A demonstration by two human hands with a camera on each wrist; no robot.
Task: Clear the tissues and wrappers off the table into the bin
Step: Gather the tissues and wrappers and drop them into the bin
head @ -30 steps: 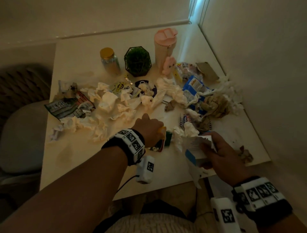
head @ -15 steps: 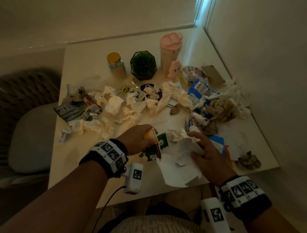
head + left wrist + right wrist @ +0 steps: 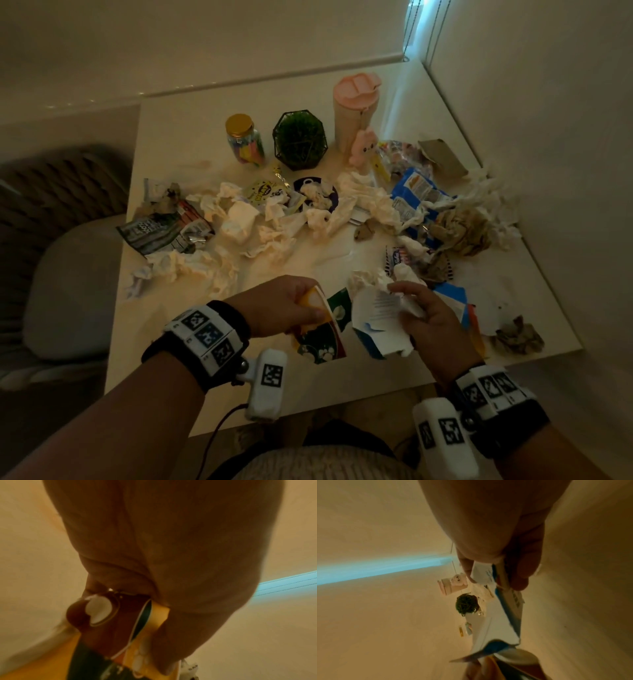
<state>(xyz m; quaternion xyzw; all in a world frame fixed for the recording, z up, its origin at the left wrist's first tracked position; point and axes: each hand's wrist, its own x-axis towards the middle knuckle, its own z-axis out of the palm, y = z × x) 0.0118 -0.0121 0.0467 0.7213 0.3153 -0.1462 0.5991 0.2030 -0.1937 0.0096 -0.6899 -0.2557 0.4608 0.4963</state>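
Note:
Crumpled white tissues (image 3: 239,222) and wrappers (image 3: 161,233) litter the middle of the white table (image 3: 212,383). Near the front edge my left hand (image 3: 294,308) grips a yellow, green and dark red wrapper (image 3: 322,339), which shows in the left wrist view as a wrapper (image 3: 120,622) under curled fingers. Just to its right my right hand (image 3: 421,318) pinches a torn white and blue paper package (image 3: 376,322), seen hanging from the fingers as a package (image 3: 494,615) in the right wrist view. No bin is in view.
At the back of the table stand a jar (image 3: 245,142) with a gold lid, a green plant (image 3: 300,140) in a black frame, a pink-lidded cup (image 3: 354,106) and a pink toy (image 3: 364,145). A wall (image 3: 548,171) borders the right side. A grey cushion (image 3: 68,291) lies to the left.
My right hand has lifted the white and blue package and turned it toward the left hand. The left hand has drawn its wrapper nearer the front edge.

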